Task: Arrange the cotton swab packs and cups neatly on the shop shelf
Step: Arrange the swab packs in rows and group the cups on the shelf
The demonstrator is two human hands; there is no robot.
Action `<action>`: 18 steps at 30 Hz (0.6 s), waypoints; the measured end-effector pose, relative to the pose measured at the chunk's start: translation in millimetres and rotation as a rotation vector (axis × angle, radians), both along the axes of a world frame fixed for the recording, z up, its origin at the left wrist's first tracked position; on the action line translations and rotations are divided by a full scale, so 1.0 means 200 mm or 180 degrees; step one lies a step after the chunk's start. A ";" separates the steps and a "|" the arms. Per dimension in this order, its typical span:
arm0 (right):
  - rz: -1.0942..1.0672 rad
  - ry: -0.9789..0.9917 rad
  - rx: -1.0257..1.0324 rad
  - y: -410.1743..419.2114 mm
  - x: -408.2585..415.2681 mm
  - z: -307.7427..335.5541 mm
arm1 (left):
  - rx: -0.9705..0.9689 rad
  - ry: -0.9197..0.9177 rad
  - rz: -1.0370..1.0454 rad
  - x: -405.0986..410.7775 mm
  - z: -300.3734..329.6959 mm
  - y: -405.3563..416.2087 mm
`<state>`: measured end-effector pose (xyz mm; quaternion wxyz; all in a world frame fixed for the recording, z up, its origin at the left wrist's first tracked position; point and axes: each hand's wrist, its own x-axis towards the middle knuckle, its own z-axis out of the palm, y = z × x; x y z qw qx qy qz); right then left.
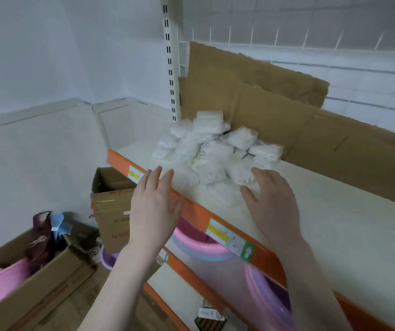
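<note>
A loose heap of clear cotton swab packs (pixel 212 149) lies on the white shelf (pixel 335 230) near its left end. My left hand (pixel 154 204) hovers at the orange front edge (pixel 191 209), fingers straight, holding nothing. My right hand (pixel 271 199) is over the shelf just in front of the heap, fingers spread and relaxed, with its fingertips close to the nearest packs. No cups are in view.
Brown cardboard sheets (pixel 275 103) lean against the wire back panel behind the heap. Pink and purple basins (pixel 206 247) sit on the lower shelf. An open carton (pixel 110 201) stands on the floor at left, and another box (pixel 24 283) holds pink items and dark cloth.
</note>
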<state>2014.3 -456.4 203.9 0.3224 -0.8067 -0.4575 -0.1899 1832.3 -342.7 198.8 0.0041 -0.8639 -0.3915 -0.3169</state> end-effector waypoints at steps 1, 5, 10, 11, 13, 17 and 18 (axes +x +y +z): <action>0.0060 0.0000 -0.0033 0.05 0.00 0.01 | -0.0054 0.0001 0.0010 0.01 0.00 0.05; 0.0422 0.0289 -0.0365 0.21 -0.02 0.04 | -0.0288 0.0017 -0.0011 0.01 -0.02 0.20; 0.0298 0.0304 -0.0410 0.36 -0.08 0.04 | -0.0419 0.0104 -0.0241 -0.01 -0.04 0.36; 0.0214 0.0255 -0.0410 0.38 -0.11 0.04 | -0.0429 0.0086 -0.0307 -0.02 -0.04 0.40; 0.0008 0.0237 -0.0740 0.43 -0.15 0.05 | -0.0483 0.0078 -0.0408 -0.04 -0.05 0.46; -0.0349 0.0341 -0.1157 0.48 -0.19 0.06 | -0.0607 0.0062 -0.0697 -0.07 -0.05 0.58; -0.0380 0.0413 -0.1121 0.49 -0.20 0.07 | -0.0615 0.0041 -0.0826 -0.07 -0.05 0.60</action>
